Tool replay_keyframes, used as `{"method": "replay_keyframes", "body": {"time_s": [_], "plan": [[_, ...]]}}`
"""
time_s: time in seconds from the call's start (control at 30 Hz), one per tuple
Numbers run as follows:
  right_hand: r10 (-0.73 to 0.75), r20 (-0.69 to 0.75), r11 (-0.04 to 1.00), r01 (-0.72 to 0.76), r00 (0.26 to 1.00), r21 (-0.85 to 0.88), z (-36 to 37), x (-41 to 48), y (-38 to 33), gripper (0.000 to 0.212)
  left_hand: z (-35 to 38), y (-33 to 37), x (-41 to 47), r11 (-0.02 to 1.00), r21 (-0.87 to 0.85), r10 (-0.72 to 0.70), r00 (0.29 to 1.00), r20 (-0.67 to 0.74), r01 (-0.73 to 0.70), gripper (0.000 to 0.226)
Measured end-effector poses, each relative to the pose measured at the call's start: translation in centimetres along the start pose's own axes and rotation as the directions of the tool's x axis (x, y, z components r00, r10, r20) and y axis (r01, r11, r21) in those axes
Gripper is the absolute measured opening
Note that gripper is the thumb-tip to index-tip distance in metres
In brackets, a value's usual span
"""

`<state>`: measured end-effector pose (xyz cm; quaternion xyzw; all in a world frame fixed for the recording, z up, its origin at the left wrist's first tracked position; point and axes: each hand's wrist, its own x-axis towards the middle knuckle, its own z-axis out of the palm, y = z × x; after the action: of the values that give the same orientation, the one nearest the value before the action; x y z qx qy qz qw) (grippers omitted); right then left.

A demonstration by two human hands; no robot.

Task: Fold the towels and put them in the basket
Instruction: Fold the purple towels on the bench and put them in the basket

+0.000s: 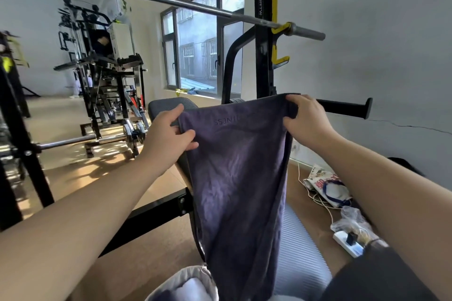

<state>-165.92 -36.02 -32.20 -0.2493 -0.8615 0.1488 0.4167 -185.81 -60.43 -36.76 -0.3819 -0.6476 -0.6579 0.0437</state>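
One purple-grey towel (239, 178) hangs full length in front of you, probably so its weight smooths it before folding. Your left hand (168, 132) pinches one top corner and your right hand (305, 117) the other, with fingers (292, 99) curled over the hem to keep the top edge spread. Its lower end dangles just beside the basket (168, 283), below the padded surface (300, 252). Judgement: a short drop once folded.
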Motion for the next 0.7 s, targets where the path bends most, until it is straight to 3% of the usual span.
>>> {"method": "replay_keyframes", "body": {"time_s": [0.1, 0.3, 0.7], "plan": [[0.004, 0.017, 1.000, -0.005, 1.000, 0.021, 1.4, 2.1, -0.3, 0.072, 0.3, -0.4, 1.4, 1.000, -0.013, 0.011, 1.000, 0.021, -0.011, 0.084], [-0.003, 0.080, 1.000, 0.001, 0.997, 0.029, 6.5, 4.7, -0.3, 0.081, 0.2, -3.9, 3.4, 0.973, 0.222, 0.059, 0.998, 0.003, -0.058, 0.086], [-0.008, 0.248, 1.000, 0.005, 0.969, 0.015, 20.2, 7.6, 1.0, 0.083, -1.3, -14.1, 7.0, 0.900, 0.427, -0.058, 0.994, -0.094, 0.093, 0.089]]}}
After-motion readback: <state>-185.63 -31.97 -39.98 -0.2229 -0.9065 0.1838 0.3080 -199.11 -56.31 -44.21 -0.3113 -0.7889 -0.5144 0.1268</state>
